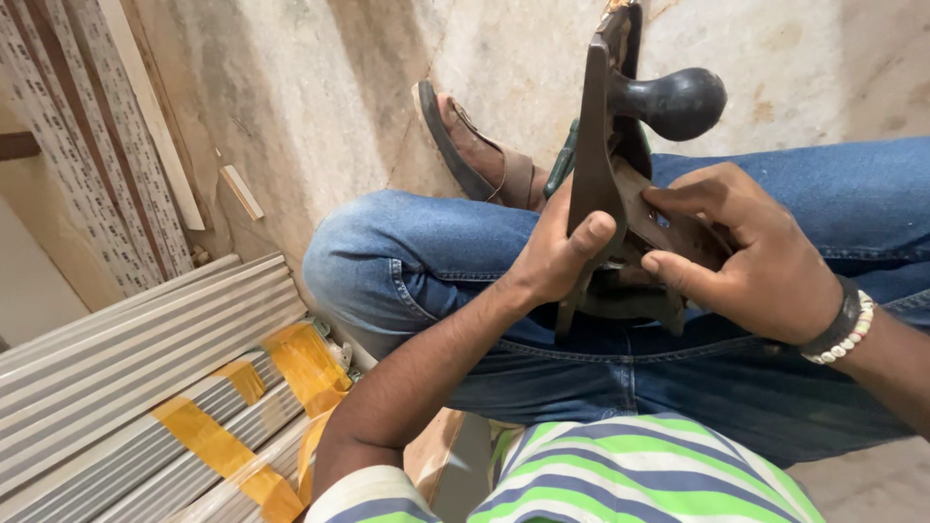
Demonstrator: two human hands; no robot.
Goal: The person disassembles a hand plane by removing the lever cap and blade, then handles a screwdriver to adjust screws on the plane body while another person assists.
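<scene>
A dark metal hand plane (pixel 605 126) with a round black knob (pixel 678 102) stands on its end over my lap. My left hand (pixel 557 254) grips its body from the left, thumb pressed on the edge. My right hand (pixel 751 254) holds the flat iron part (pixel 668 228) of the plane from the right, fingers curled over it. A dark band with white beads (pixel 845 329) is on my right wrist. I sit with blue-jeaned legs (pixel 407 254) bent, and a brown sandal (pixel 475 150) shows behind the knee.
Bundles of grey ribbed strips bound with yellow tape (pixel 145 387) lie at the lower left. Patterned boards (pixel 77 136) and a small wood offcut (pixel 240 191) lean by the wall. The floor (pixel 320 77) is pale stone.
</scene>
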